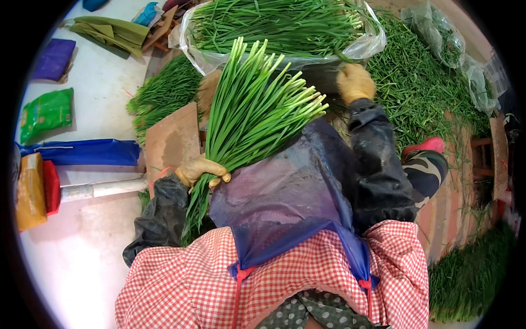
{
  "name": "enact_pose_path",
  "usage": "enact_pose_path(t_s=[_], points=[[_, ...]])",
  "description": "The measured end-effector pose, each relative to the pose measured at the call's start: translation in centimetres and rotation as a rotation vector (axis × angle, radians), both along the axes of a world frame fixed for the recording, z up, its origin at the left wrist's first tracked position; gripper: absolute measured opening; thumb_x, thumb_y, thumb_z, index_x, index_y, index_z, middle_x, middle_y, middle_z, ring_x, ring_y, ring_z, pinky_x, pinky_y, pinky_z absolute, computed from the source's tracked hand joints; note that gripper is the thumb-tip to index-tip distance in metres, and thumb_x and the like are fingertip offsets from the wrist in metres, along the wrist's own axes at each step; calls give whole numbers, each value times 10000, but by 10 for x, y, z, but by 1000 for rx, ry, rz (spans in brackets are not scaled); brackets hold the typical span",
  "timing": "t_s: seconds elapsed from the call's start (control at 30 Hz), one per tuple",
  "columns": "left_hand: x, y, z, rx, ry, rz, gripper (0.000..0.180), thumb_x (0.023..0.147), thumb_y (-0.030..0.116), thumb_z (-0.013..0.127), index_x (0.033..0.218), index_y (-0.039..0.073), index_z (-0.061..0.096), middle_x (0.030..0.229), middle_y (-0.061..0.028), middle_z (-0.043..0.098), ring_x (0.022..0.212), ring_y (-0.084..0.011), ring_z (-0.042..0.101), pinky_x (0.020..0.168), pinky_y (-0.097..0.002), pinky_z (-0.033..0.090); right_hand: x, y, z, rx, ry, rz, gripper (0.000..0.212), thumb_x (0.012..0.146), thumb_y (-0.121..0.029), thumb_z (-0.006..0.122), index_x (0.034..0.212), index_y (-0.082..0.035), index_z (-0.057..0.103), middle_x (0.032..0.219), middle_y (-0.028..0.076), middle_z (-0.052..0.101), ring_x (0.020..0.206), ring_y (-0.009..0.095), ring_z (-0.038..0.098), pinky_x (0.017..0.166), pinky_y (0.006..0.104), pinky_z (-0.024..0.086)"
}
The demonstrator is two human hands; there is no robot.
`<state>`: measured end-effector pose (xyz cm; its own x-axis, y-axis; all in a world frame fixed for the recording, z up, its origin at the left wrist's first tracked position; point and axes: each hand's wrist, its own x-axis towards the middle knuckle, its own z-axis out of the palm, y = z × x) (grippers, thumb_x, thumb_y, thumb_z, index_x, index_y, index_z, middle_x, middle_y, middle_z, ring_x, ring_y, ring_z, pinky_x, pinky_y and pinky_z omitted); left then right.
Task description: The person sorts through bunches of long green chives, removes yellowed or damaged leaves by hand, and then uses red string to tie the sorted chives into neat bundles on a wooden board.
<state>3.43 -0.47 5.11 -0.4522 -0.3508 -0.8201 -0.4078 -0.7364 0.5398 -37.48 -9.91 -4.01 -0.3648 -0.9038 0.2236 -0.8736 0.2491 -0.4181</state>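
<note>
My left hand [200, 171], in a tan glove, is wrapped round the lower part of a big bunch of garlic chives [255, 109]. The pale stem ends fan out away from me, and the leaf tips hang below the hand. My right hand [355, 83], gloved alike, is closed in a fist at the near right corner of a plastic-lined container [378, 41]. A bit of green shows just beyond its fingers; what the fist holds, if anything, is hidden. More garlic chives [279, 27] lie crosswise in the container.
Loose green leaves [408, 82] are heaped on the right, beside clear plastic bags [438, 35]. Another chive pile [167, 90] lies left of the container, near a cardboard piece [174, 134]. At the left are a green packet [46, 115] and a blue bundle [87, 152]. More greens [471, 279] lie lower right.
</note>
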Motion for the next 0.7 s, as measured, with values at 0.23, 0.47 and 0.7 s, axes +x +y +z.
enact_pose_path(t_s=[0.23, 0.47, 0.7], points=[[4, 5, -10, -48, -23, 103, 247, 839, 158, 694, 920, -76, 691, 825, -129, 686, 560, -136, 568, 574, -292, 478, 15, 43, 23, 279, -1107, 330, 375, 910, -393, 663, 1036, -43, 706, 954, 102, 700, 894, 206, 637, 825, 324, 485], [1, 2, -8, -70, -62, 14, 252, 857, 163, 691, 968, -62, 717, 884, -111, 707, 618, -132, 566, 662, -272, 457, 13, 47, -10, 437, -1472, 586, 274, 893, -191, 673, 1065, 21, 692, 955, 39, 693, 896, 134, 621, 860, 281, 481], [-9, 4, -1, -148, -69, 36, 370, 764, 58, 714, 1112, -20, 617, 815, -142, 692, 520, -131, 565, 448, -233, 433, 29, 56, -3, 447, -1695, 590, 313, 903, -209, 681, 1119, 17, 675, 1036, 72, 707, 938, 148, 645, 890, 292, 483]])
